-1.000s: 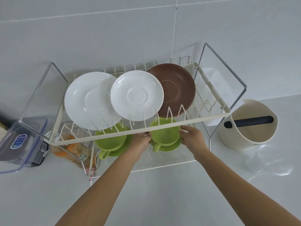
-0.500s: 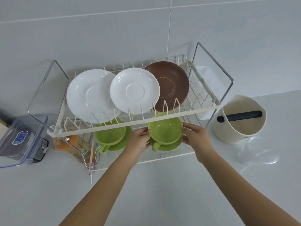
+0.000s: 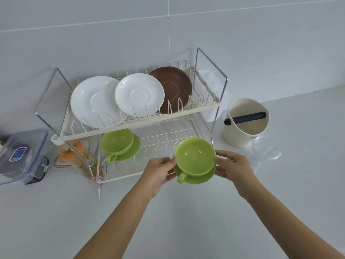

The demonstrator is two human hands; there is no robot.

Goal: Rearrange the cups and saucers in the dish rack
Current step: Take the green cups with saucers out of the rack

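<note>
A two-tier white wire dish rack [image 3: 141, 119] stands against the tiled wall. Its upper tier holds two white saucers [image 3: 93, 101] [image 3: 139, 95] and a brown saucer [image 3: 175, 88], all on edge. On the lower tier at the left sits a green cup on a green saucer [image 3: 119, 144]. A second green cup [image 3: 195, 156] rests on its green saucer [image 3: 197, 179], held in front of the rack's lower right corner. My left hand [image 3: 158, 171] grips the saucer's left edge and my right hand [image 3: 233, 168] its right edge.
A cream tub with a black bar [image 3: 245, 122] stands right of the rack, with a clear lid [image 3: 265, 150] in front of it. Left of the rack lie an orange bottle [image 3: 74, 156] and a clear lidded box [image 3: 20, 156]. White countertop spreads below.
Both hands have drawn the right green cup and saucer out from the lower tier toward me. The view has pulled back from the rack.
</note>
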